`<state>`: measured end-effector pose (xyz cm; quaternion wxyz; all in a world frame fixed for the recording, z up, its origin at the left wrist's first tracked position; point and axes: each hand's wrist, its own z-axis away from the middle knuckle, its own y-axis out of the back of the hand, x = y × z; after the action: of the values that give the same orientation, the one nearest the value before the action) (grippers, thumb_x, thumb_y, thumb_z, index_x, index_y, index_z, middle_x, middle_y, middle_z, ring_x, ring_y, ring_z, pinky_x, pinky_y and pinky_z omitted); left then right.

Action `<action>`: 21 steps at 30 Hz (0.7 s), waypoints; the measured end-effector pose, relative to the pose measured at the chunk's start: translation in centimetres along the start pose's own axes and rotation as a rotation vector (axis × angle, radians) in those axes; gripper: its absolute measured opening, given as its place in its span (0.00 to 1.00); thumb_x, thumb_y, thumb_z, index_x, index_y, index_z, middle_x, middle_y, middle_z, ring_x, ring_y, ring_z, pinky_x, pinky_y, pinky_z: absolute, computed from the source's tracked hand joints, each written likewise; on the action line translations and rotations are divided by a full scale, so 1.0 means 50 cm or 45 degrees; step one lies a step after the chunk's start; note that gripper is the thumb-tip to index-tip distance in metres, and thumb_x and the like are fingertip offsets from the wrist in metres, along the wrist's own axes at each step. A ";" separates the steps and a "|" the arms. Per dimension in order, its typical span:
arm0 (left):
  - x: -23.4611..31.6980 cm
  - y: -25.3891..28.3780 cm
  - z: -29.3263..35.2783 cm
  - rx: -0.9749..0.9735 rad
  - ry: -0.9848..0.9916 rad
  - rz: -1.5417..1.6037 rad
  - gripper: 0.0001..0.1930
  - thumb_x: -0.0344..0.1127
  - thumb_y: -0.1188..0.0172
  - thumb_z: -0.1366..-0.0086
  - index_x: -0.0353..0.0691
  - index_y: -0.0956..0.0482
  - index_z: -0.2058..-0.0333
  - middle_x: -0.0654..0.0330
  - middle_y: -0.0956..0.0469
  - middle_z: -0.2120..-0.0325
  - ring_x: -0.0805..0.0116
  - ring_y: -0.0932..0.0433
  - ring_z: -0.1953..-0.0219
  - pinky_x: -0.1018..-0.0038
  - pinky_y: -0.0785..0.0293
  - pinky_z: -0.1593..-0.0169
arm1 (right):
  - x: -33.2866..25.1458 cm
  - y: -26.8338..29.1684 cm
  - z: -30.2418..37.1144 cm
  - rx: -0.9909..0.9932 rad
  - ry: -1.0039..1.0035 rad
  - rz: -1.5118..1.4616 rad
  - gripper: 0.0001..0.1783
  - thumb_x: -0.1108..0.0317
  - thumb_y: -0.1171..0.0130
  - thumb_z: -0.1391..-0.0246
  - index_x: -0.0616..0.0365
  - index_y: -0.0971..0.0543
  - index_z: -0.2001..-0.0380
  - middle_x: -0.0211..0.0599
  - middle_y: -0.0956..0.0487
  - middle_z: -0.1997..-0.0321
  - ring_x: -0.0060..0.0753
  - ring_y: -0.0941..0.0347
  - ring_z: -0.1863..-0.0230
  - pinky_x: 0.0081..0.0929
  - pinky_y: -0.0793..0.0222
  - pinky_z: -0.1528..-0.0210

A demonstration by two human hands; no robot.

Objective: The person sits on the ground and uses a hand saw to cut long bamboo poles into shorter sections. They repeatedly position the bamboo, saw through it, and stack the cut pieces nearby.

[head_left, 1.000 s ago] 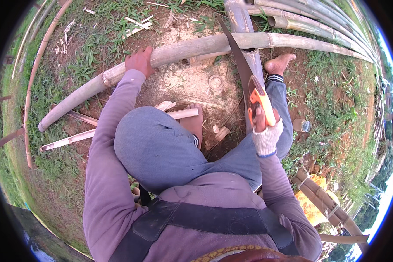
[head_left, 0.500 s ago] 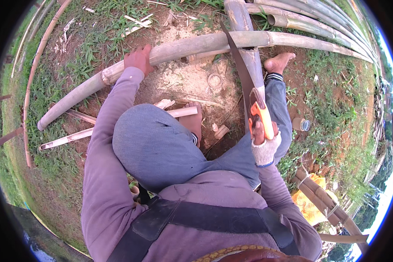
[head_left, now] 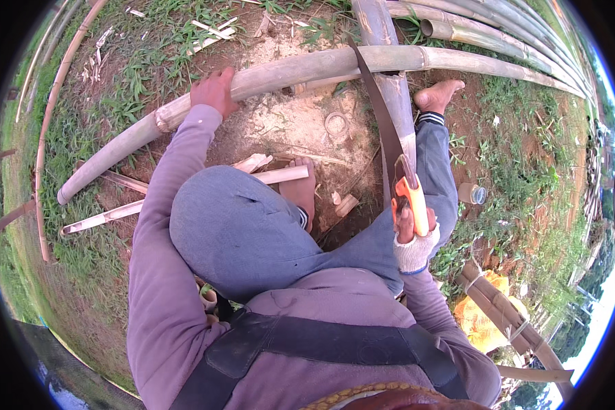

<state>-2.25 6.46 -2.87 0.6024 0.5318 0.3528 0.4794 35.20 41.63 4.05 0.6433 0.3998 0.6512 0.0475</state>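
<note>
A long bamboo pole (head_left: 290,72) lies crosswise; it should handle as stiff, hollow and fairly light, its smooth round wall apt to roll. Just right of the pole's left node (head_left: 162,120), the left hand (head_left: 214,93) drapes over it, loosely curled, a sound place to hold. Farther right, a handsaw (head_left: 374,92) crosses the pole, above a bamboo support (head_left: 376,26) running beneath. On the pole's near side, the gloved right hand (head_left: 415,244) grips the saw's handle, fingers wrapped.

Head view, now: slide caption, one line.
Bare left hand on a bamboo pole, gloved right hand gripping an orange-handled saw whose blade crosses the pole.
</note>
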 end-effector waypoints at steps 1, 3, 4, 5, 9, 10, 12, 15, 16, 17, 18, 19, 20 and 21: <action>0.003 0.001 -0.008 -0.014 0.010 0.015 0.37 0.41 0.19 0.49 0.54 0.27 0.41 0.54 0.19 0.44 0.48 0.19 0.39 0.46 0.28 0.34 | -0.011 -0.027 -0.045 0.065 0.083 0.015 0.13 0.63 0.35 0.32 0.64 0.18 0.61 0.40 0.19 0.73 0.33 0.21 0.74 0.32 0.27 0.71; 0.026 0.011 -0.008 -0.042 0.006 0.044 0.37 0.42 0.19 0.49 0.55 0.27 0.41 0.55 0.18 0.44 0.48 0.19 0.39 0.46 0.28 0.34 | -0.037 -0.135 -0.231 0.195 0.197 0.076 0.17 0.59 0.33 0.32 0.66 0.18 0.63 0.39 0.18 0.73 0.31 0.22 0.74 0.32 0.28 0.71; 0.031 0.020 -0.017 -0.049 -0.009 0.038 0.37 0.42 0.19 0.49 0.55 0.26 0.41 0.55 0.18 0.44 0.48 0.19 0.39 0.46 0.28 0.34 | -0.065 -0.167 -0.319 0.177 0.205 0.053 0.18 0.57 0.31 0.33 0.66 0.17 0.62 0.43 0.17 0.71 0.33 0.21 0.73 0.34 0.27 0.70; 0.038 0.023 -0.026 -0.062 -0.022 0.030 0.37 0.42 0.19 0.48 0.56 0.26 0.41 0.55 0.18 0.44 0.48 0.19 0.40 0.46 0.27 0.34 | -0.075 -0.185 -0.374 0.201 0.206 0.071 0.18 0.57 0.31 0.33 0.65 0.17 0.62 0.44 0.16 0.70 0.33 0.21 0.73 0.34 0.27 0.69; 0.013 0.023 -0.013 -0.074 0.024 0.004 0.37 0.42 0.19 0.48 0.57 0.26 0.40 0.56 0.18 0.45 0.48 0.19 0.40 0.46 0.27 0.35 | -0.097 -0.151 -0.300 0.148 0.144 0.165 0.17 0.58 0.30 0.35 0.64 0.16 0.59 0.50 0.17 0.69 0.51 0.18 0.69 0.42 0.26 0.66; 0.007 0.023 -0.017 -0.048 0.028 0.004 0.37 0.41 0.19 0.48 0.57 0.26 0.40 0.56 0.18 0.45 0.48 0.19 0.40 0.46 0.27 0.35 | -0.082 -0.115 -0.231 0.146 0.233 0.083 0.15 0.60 0.31 0.35 0.64 0.16 0.59 0.46 0.17 0.70 0.49 0.19 0.70 0.41 0.26 0.67; 0.003 0.013 -0.002 -0.048 0.026 0.002 0.37 0.41 0.19 0.49 0.57 0.26 0.40 0.56 0.18 0.45 0.48 0.19 0.40 0.47 0.26 0.36 | -0.023 -0.025 -0.071 0.011 0.206 0.214 0.12 0.62 0.33 0.34 0.63 0.16 0.59 0.44 0.18 0.68 0.43 0.20 0.71 0.38 0.27 0.69; 0.009 0.016 -0.001 -0.101 0.043 -0.032 0.37 0.41 0.19 0.49 0.56 0.26 0.40 0.55 0.18 0.44 0.48 0.19 0.40 0.47 0.26 0.36 | -0.007 0.043 0.052 -0.053 -0.146 0.038 0.12 0.62 0.34 0.33 0.62 0.17 0.62 0.42 0.18 0.69 0.38 0.19 0.72 0.34 0.27 0.69; 0.015 0.015 -0.005 -0.091 0.043 -0.040 0.37 0.41 0.19 0.49 0.56 0.26 0.40 0.55 0.18 0.44 0.48 0.19 0.40 0.47 0.26 0.36 | -0.011 0.014 0.025 0.018 -0.080 0.005 0.13 0.61 0.35 0.32 0.63 0.18 0.63 0.40 0.19 0.71 0.35 0.20 0.73 0.32 0.28 0.71; 0.013 0.016 -0.004 -0.078 0.050 -0.045 0.37 0.41 0.19 0.49 0.56 0.26 0.40 0.55 0.18 0.44 0.48 0.19 0.40 0.47 0.26 0.36 | -0.020 -0.018 -0.012 0.072 -0.002 -0.022 0.14 0.60 0.36 0.31 0.63 0.19 0.63 0.38 0.19 0.73 0.32 0.21 0.75 0.29 0.29 0.72; 0.024 0.014 -0.009 -0.062 0.035 -0.047 0.37 0.41 0.19 0.49 0.56 0.26 0.40 0.55 0.18 0.43 0.48 0.19 0.40 0.47 0.26 0.35 | -0.020 -0.074 -0.104 0.165 0.230 0.048 0.17 0.59 0.38 0.29 0.64 0.21 0.64 0.33 0.20 0.77 0.25 0.22 0.78 0.24 0.30 0.76; 0.031 0.010 -0.010 -0.061 0.020 -0.024 0.38 0.41 0.19 0.49 0.56 0.27 0.40 0.56 0.18 0.43 0.48 0.19 0.40 0.47 0.26 0.35 | 0.001 -0.124 -0.189 0.181 0.278 0.027 0.14 0.62 0.36 0.29 0.64 0.19 0.63 0.38 0.18 0.72 0.30 0.21 0.74 0.30 0.29 0.72; 0.025 0.008 -0.011 -0.058 0.021 -0.011 0.38 0.41 0.19 0.49 0.56 0.27 0.40 0.56 0.18 0.43 0.48 0.19 0.39 0.47 0.26 0.35 | -0.029 -0.161 -0.274 0.172 0.324 0.200 0.14 0.61 0.35 0.30 0.64 0.18 0.62 0.42 0.17 0.72 0.37 0.20 0.74 0.35 0.28 0.70; 0.029 0.015 -0.021 -0.048 0.007 0.004 0.38 0.41 0.19 0.49 0.56 0.27 0.39 0.56 0.18 0.43 0.48 0.19 0.39 0.47 0.26 0.35 | -0.053 -0.186 -0.348 0.162 0.259 0.149 0.14 0.61 0.35 0.30 0.64 0.18 0.62 0.44 0.18 0.72 0.39 0.20 0.73 0.36 0.28 0.69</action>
<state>-2.93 8.13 -2.22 0.6105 0.5196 0.3447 0.4883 15.30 41.68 3.74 0.5434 0.4704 0.6903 0.0838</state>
